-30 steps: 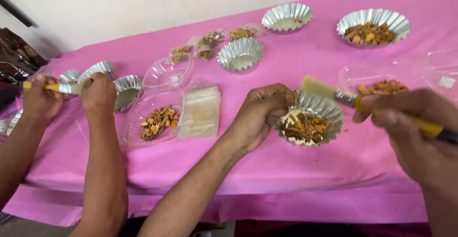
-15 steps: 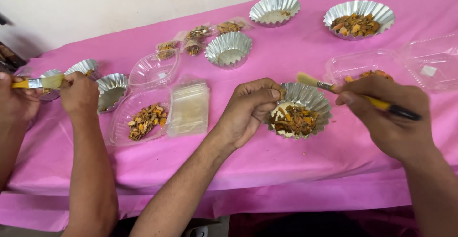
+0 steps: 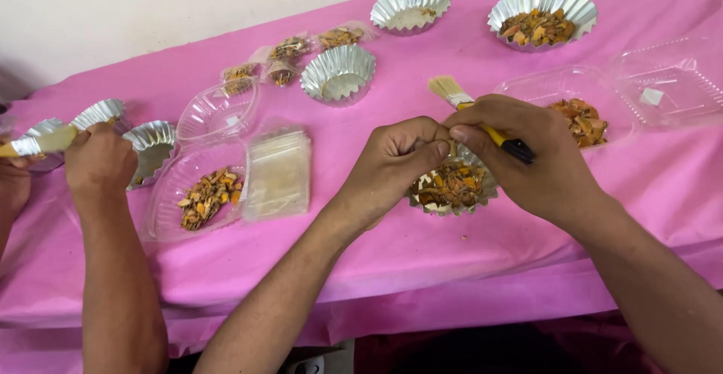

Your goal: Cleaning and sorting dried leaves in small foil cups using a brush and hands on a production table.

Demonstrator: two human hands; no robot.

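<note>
While the left hand pinches the crinkled silver foil cup of orange-brown chips on the pink counter, the right hand fingers grip a yellow-handled bristle brush above it.

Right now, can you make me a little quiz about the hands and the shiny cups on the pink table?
1. True or false: the right hand holds a brush with a yellow handle.
2. What fills the foil cup under both hands? A) water B) orange-brown dried pieces C) coins
3. Which hand grips that cup's rim, the left hand or the right?

Key: 1 true. 2 B. 3 the left hand.
</note>
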